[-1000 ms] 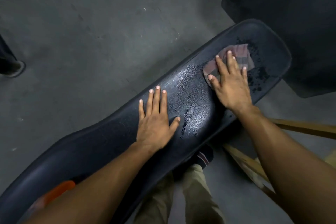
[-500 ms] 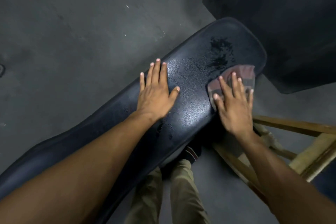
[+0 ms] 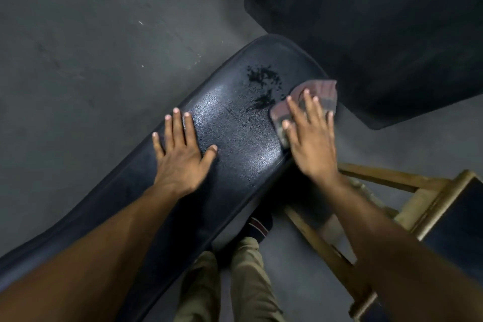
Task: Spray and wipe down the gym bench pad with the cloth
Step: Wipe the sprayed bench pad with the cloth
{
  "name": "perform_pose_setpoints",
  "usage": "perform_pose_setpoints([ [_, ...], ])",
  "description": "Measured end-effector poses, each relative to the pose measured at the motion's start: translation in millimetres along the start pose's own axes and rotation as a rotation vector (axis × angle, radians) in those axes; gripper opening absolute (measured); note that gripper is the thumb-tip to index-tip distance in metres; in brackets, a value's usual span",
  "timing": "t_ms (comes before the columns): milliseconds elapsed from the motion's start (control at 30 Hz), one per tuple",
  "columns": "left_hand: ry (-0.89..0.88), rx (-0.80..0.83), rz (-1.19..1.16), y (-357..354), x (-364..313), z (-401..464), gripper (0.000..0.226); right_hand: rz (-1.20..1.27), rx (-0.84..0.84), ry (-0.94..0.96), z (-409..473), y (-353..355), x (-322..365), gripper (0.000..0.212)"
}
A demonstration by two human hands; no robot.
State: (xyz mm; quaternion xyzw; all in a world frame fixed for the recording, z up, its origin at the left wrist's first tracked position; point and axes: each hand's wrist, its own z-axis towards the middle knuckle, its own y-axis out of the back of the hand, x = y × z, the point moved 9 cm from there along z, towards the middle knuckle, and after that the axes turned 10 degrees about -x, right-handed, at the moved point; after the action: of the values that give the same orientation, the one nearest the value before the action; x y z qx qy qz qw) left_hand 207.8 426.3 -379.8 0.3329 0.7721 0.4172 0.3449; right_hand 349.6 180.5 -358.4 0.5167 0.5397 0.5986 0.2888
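Observation:
The long black bench pad runs diagonally from lower left to upper right. A patch of wet spray drops lies near its far end. My left hand rests flat on the pad's middle, fingers spread, holding nothing. A pinkish checked cloth is pinned against the pad's right edge under my right hand, whose fingers are spread flat over it. Most of the cloth is hidden under that hand.
A wooden stool frame stands at the right, just below my right forearm. A large dark padded block fills the upper right beyond the pad's end. Grey concrete floor surrounds the bench. My legs stand beside the bench.
My right hand slid the cloth from the top of the pad's far end down to its right edge, uncovering the wet patch. My left hand moved farther along the pad.

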Motion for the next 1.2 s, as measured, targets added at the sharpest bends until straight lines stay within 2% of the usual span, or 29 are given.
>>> perform_pose_setpoints([
  [67, 0.0, -0.018, 0.006, 1.0, 0.8, 0.0, 0.091, 0.034, -0.05, -0.081, 33.1, 5.1, -4.0, 0.055],
  [133, 0.002, -0.025, 0.012, 1.0, 1.0, 0.4, 0.091, 0.031, -0.027, -0.054, 43.6, -0.1, 12.8, 0.056],
  [233, 0.004, -0.028, 0.01, -0.1, 0.1, 0.7, 0.095, -0.013, 0.102, 0.229, 16.9, -9.9, 49.2, 0.058],
  [300, 0.001, -0.038, 0.017, -0.4, 0.7, 0.7, 0.098, -0.053, 0.144, 0.344, -2.5, -8.4, 43.0, 0.06],
  [367, 0.003, -0.041, 0.025, -0.8, 2.1, 0.3, 0.098, -0.09, 0.122, 0.285, 2.5, 0.2, 12.9, 0.061],
  [467, -0.008, -0.064, 0.035, -2.1, 2.1, 1.5, 0.096, -0.064, 0.054, 0.022, 45.8, 13.2, -35.0, 0.061],
  [567, -0.019, -0.083, 0.022, -2.6, 2.2, 1.3, 0.096, -0.001, -0.009, -0.076, 94.0, 17.6, -25.8, 0.059],
  [667, -0.018, -0.068, 0.032, -4.2, 4.2, -0.5, 0.096, -0.002, 0.001, 0.045, 109.0, 2.7, 31.6, 0.06],
  [767, -0.012, -0.052, 0.016, -3.2, 3.8, 0.6, 0.097, -0.029, 0.132, 0.338, 85.6, -17.4, 91.7, 0.058],
  [833, -0.011, -0.047, 0.016, -2.3, 3.7, 1.2, 0.097, -0.07, 0.176, 0.461, 68.3, -21.6, 97.3, 0.059],
  [867, -0.011, -0.047, 0.018, -1.8, 3.9, 0.7, 0.097, -0.087, 0.171, 0.46, 64.9, -19.4, 88.3, 0.06],
  [933, -0.015, -0.054, 0.028, -1.8, 2.6, -0.4, 0.096, -0.128, 0.138, 0.362, 70.0, -12.5, 56.7, 0.062],
  [1000, -0.02, -0.074, 0.038, -1.1, 1.8, -0.5, 0.095, -0.139, 0.088, 0.182, 91.6, -3.6, 26.1, 0.063],
  [1100, -0.024, -0.079, 0.051, -1.4, 1.2, -0.3, 0.094, -0.046, 0.053, -0.067, 129.5, -1.0, 22.4, 0.06],
  [1167, -0.025, -0.074, 0.047, -0.3, 0.7, -0.3, 0.094, -0.046, 0.052, -0.092, 144.5, -6.2, 47.7, 0.058],
  [1200, -0.023, -0.065, 0.045, -0.2, 0.9, -0.4, 0.095, -0.061, 0.066, -0.036, 147.2, -10.2, 68.1, 0.058],
])
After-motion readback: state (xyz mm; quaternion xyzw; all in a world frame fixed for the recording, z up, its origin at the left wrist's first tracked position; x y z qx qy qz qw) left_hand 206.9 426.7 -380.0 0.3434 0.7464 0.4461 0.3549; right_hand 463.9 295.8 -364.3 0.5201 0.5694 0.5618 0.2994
